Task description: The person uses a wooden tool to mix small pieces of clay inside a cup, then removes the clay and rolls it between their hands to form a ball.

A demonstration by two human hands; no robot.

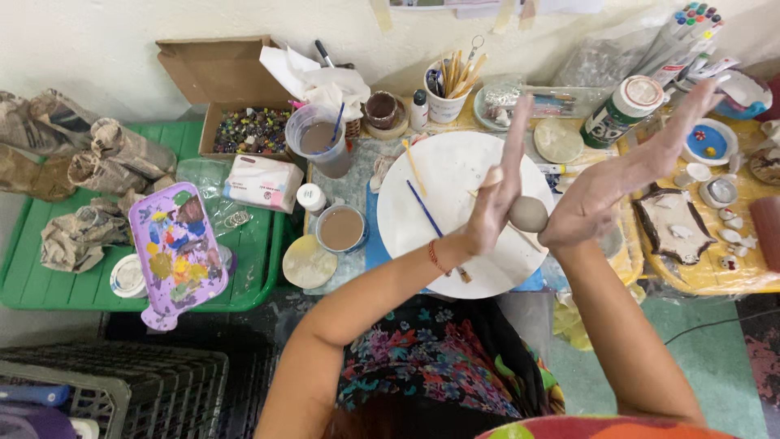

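Observation:
A grey-brown clay ball [529, 214] is pressed between my two flat palms, above the right side of a white round board [443, 175]. My left hand [497, 195] stands on edge with fingers straight and pointing away from me. My right hand [621, 175] faces it, fingers stretched up to the right, smeared with clay. Both are lifted off the table. A thin blue-handled brush [424, 209] and a wooden stick [414, 167] lie on the board to the left of my hands.
Cups of muddy water [341, 229] [317, 138] stand left of the board. A purple paint palette [177, 248] lies on a green tray [260, 244]. A tool cup [449, 97] and a paint bottle [624, 110] stand behind. Small ceramic pieces lie on a yellow tray [707, 280] at right.

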